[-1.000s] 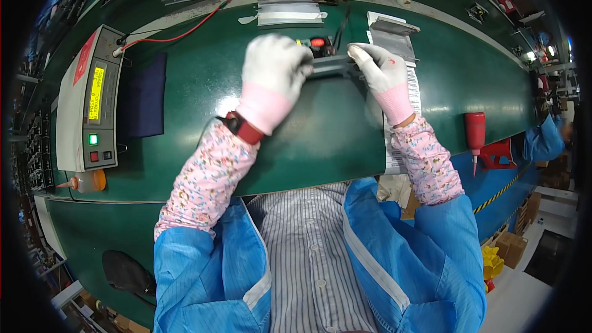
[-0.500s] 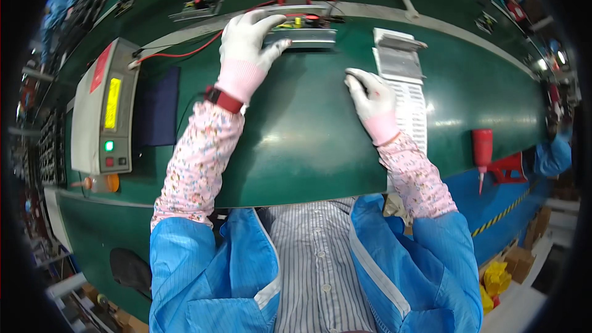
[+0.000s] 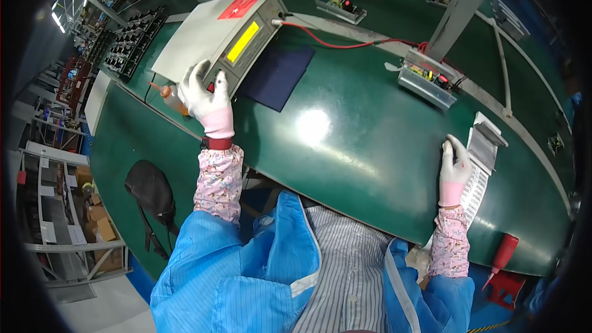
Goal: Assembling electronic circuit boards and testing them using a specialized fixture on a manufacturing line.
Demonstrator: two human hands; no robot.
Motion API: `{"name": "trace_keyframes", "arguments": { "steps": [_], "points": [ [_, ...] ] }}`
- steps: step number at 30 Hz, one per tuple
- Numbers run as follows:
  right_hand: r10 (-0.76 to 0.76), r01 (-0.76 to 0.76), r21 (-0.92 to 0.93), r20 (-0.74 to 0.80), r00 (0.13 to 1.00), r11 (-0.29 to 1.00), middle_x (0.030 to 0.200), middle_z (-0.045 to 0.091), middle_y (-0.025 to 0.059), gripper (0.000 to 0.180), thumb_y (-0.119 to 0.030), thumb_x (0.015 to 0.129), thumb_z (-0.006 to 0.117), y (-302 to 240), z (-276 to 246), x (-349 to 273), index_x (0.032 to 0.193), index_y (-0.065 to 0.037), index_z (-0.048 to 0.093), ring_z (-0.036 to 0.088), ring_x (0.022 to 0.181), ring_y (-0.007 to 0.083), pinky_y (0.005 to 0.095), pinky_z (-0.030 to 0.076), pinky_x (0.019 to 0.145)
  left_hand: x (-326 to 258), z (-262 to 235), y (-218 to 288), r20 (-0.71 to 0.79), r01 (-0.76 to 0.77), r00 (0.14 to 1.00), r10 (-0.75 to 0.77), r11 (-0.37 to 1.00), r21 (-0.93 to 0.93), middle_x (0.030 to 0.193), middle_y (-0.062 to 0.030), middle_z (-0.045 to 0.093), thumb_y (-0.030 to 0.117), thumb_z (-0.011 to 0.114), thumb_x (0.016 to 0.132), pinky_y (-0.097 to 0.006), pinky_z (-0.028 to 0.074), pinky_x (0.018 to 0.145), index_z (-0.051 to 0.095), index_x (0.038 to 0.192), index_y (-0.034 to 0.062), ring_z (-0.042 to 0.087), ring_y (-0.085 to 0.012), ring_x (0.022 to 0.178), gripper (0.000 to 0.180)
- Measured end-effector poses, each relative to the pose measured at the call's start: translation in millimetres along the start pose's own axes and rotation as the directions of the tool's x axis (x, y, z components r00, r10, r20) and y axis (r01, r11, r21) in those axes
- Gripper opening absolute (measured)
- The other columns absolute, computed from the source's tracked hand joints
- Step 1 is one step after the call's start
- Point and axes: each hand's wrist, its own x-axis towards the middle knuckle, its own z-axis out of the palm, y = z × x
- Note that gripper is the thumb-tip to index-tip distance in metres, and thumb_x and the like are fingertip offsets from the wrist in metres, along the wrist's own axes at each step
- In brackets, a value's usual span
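While the left hand (image 3: 206,95) rests spread on the front panel of the grey test instrument (image 3: 219,34), its gloved fingers lie open over the buttons beside the yellow display, pressing rather than gripping; whether one fingertip is actually pushing a button cannot be told. Just beyond that hand's outer side an orange bottle (image 3: 169,95) pokes out from under the instrument's edge. To the inner side of the same hand a dark blue mat (image 3: 275,76) lies flat on the green surface (image 3: 345,148).

Well apart, the right hand (image 3: 455,163) lies palm down with fingers loosely together on the near end of a white strip of labels (image 3: 476,176), holding nothing closed. The strip's long axis runs away from the person, from the wrist up toward a white finned block (image 3: 486,143) just past the fingertips. Farther ahead of the right hand sits a small silver power module (image 3: 425,77), joined by a red wire (image 3: 345,40) to the instrument; it lies nearer the right hand than the left. A red squeeze bottle (image 3: 502,256) stands behind the right wrist.
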Motion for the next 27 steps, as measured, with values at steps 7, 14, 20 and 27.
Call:
{"name": "trace_keyframes", "arguments": {
  "steps": [7,14,20,27],
  "points": [
    [0.022,-0.021,-0.037,0.041,0.999,0.999,0.105,0.075,0.0079,0.024,-0.008,0.089,0.069,-1,0,1,0.112,-0.004,0.074,0.068,0.093,0.0188,0.0285,0.053,0.084,-10,-8,66,-0.110,-0.061,0.992,0.062,0.998,0.013,0.132,-0.0144,0.057,0.013,0.069,0.087,-0.045,0.038,0.106,0.066,0.125,0.0076,0.052,-0.0343,0.120,0.038],
    [-0.496,0.504,-0.078,-0.354,0.793,0.860,0.100,0.074,0.0075,0.023,-0.004,0.089,0.068,-134,-114,140,0.110,0.001,0.073,0.064,0.081,0.0148,0.0248,0.052,0.075,-79,16,235,0.429,0.131,0.830,0.357,0.623,-0.771,0.125,-0.0131,0.061,0.015,0.069,0.085,-0.041,0.044,0.104,0.067,0.114,0.0082,0.056,-0.0316,0.118,0.030],
    [-0.606,0.427,-0.435,-0.497,0.621,0.793,0.104,0.077,0.0062,0.033,-0.027,0.095,0.067,-251,-208,306,0.116,-0.003,0.074,0.069,0.088,0.0137,0.0253,0.053,0.079,-143,50,287,0.388,0.148,0.728,0.565,0.424,-0.894,0.120,-0.0104,0.066,0.017,0.070,0.085,-0.043,0.046,0.104,0.070,0.111,0.0095,0.059,-0.0317,0.116,0.027],
    [-0.629,0.102,-0.761,-0.445,0.638,0.641,0.114,0.074,0.0118,0.052,-0.050,0.094,0.065,-315,-205,396,0.120,-0.005,0.073,0.070,0.102,0.0213,0.0313,0.052,0.092,-142,58,273,0.444,0.199,0.693,0.569,0.441,-0.875,0.115,-0.0076,0.067,0.020,0.070,0.086,-0.043,0.046,0.103,0.070,0.109,0.0098,0.061,-0.0321,0.112,0.025]
  ]
}}
